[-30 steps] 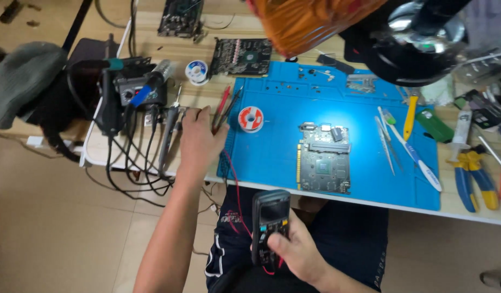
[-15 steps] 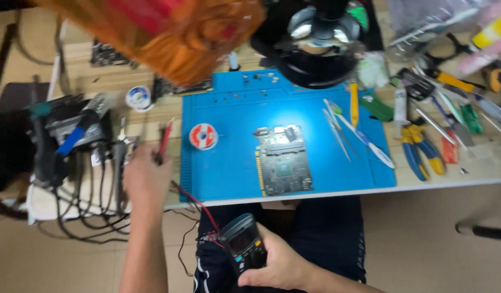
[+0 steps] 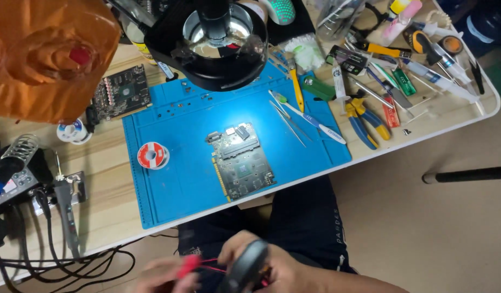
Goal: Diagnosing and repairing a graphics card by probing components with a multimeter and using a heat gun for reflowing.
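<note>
Both my hands are low in my lap, below the table edge, and blurred. My right hand (image 3: 285, 271) grips a dark handheld multimeter (image 3: 244, 267). My left hand (image 3: 162, 274) is beside it, closed on a red test probe (image 3: 188, 264) whose thin red lead runs to the meter. A green circuit board (image 3: 241, 161) lies on the blue work mat (image 3: 180, 187) above my knees, lit by the microscope ring light (image 3: 215, 38).
A red-and-white solder spool (image 3: 152, 155) sits on the mat's left. A second board (image 3: 121, 92) lies at the back left. Soldering station and cables (image 3: 22, 179) crowd the left; tweezers, pliers (image 3: 361, 119) and syringes fill the right. An orange lamp shade (image 3: 49, 54) hangs top left.
My left hand left the table's left side with the red probe and came down to my lap beside the meter. The view swung left, bringing the mat to the centre.
</note>
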